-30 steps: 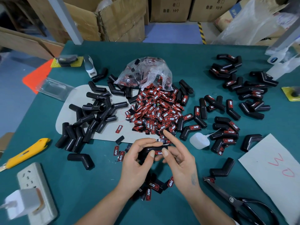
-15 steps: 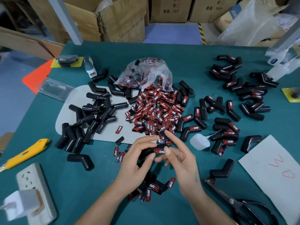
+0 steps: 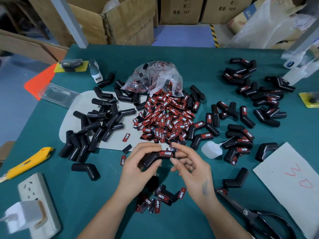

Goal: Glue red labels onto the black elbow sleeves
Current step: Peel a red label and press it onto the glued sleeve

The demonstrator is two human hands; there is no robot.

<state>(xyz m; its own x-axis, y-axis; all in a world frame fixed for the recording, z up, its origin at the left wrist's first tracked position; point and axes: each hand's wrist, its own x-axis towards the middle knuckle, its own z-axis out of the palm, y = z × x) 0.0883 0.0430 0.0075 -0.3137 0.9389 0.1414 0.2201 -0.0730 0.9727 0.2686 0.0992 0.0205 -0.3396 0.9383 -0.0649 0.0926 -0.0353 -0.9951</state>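
A red label (image 3: 166, 153) reading "PRO TAPER" sits on the black elbow sleeve (image 3: 156, 157) held above the bench; the same words show on loose labels in the central heap (image 3: 165, 118). Cardboard boxes (image 3: 181, 9) behind carry "右" and "10个", and a white sheet (image 3: 293, 178) bears red handwriting resembling "30"

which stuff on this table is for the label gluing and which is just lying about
For the job: sleeve held in left hand, right hand, label pile, glue bottle, bare sleeves.
Lying about: scissors, yellow knife, power strip.
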